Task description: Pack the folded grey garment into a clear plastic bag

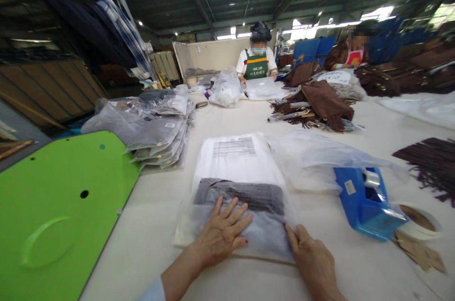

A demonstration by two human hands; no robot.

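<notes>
A plastic bag point(259, 237) lies on the table before me, with a dark brown folded item point(249, 194) inside. Above the dark item, a white printed sheet or bag point(234, 151) reaches toward the far side. My left hand point(222, 230) presses flat on the bag with its fingers spread. At the bag's right edge is my right hand point(313, 258), its thumb and forefinger closed on the plastic. More clear plastic bags point(305, 149) lie loose to the right of the sheet.
A stack of packed bags point(163, 135) stands left, beside a green board point(57, 196). A blue tape dispenser point(366, 206), a tape roll point(419, 220) and brown tags point(419, 249) lie right. Brown fringed goods point(320, 104) are farther back. Two people point(256, 61) work across the table.
</notes>
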